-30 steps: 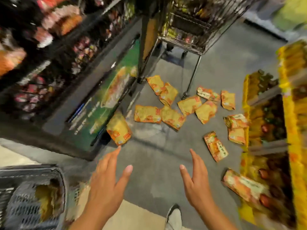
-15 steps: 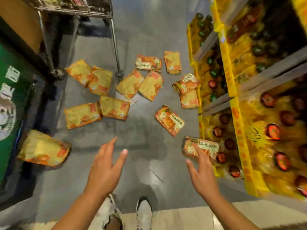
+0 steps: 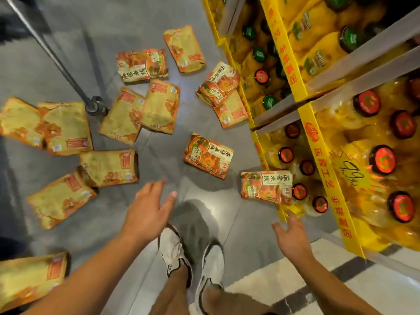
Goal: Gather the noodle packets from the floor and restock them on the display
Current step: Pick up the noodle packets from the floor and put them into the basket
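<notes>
Left hand spread wide, fingers straight, holding nothing, hovering over grey floor just ahead of two white sneakers. Right hand likewise open and bare, fingers pointing toward the nearest noodle packet, apart from it and a little below in the frame. That packet face up, leaning against the foot of the yellow display. Another face-up packet flat on the floor between both hands and farther out. Beyond the left hand, two face-down packets overlapping at a corner, then a pair side by side, a further pair at far left and one at the bottom left edge. Farther off still, two packets near the top, plus two stacked against the display's base. Metal leg with a caster standing among the packets. Display at right stocked with oil bottles, red caps nearer, green caps farther. Pale tile strip crossing the floor at bottom right.
</notes>
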The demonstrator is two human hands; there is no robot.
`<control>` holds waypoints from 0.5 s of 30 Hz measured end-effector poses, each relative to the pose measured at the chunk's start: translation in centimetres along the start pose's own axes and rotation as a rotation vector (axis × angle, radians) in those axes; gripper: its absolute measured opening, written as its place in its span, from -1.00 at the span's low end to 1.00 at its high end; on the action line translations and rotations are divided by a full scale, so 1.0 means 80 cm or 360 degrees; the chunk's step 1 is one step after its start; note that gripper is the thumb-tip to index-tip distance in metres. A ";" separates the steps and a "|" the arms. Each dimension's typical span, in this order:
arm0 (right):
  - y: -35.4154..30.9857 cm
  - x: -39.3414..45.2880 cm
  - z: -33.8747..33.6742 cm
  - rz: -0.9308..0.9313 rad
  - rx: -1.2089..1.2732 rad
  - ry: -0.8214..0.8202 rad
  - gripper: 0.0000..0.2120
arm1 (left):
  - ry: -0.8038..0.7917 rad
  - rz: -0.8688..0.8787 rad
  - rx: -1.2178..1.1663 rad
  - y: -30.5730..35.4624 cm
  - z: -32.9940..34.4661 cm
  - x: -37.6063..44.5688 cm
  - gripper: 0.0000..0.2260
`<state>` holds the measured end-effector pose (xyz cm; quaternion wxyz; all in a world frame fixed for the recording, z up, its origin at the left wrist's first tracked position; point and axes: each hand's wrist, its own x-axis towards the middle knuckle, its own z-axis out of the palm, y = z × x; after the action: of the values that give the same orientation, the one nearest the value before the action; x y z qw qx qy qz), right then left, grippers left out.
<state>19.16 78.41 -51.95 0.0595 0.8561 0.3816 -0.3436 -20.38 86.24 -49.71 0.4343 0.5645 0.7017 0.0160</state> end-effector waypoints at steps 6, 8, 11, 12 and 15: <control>-0.009 0.072 -0.003 0.0171 0.0156 0.0060 -0.39 | -0.0139 0.0189 0.0372 0.033 0.020 0.148 -0.47; -0.008 0.105 -0.004 0.0226 0.0214 0.0089 -0.45 | -0.0169 0.0232 0.0486 0.045 0.040 0.205 -0.52; -0.004 0.158 -0.006 0.0179 0.0236 0.0188 -0.58 | -0.0198 0.0282 0.0571 0.062 0.076 0.291 -0.53; -0.001 0.176 -0.006 0.0162 0.0248 0.0219 -0.60 | -0.0221 0.0291 0.0609 0.065 0.090 0.319 -0.52; 0.015 0.231 -0.006 0.0223 0.0179 0.0330 -0.57 | -0.0273 0.0312 0.0698 0.067 0.134 0.405 -0.53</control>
<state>28.98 89.07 -63.52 -0.0044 0.9136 0.3050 -0.2690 -9.04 109.25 -72.79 0.3559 0.7098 0.5909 -0.1425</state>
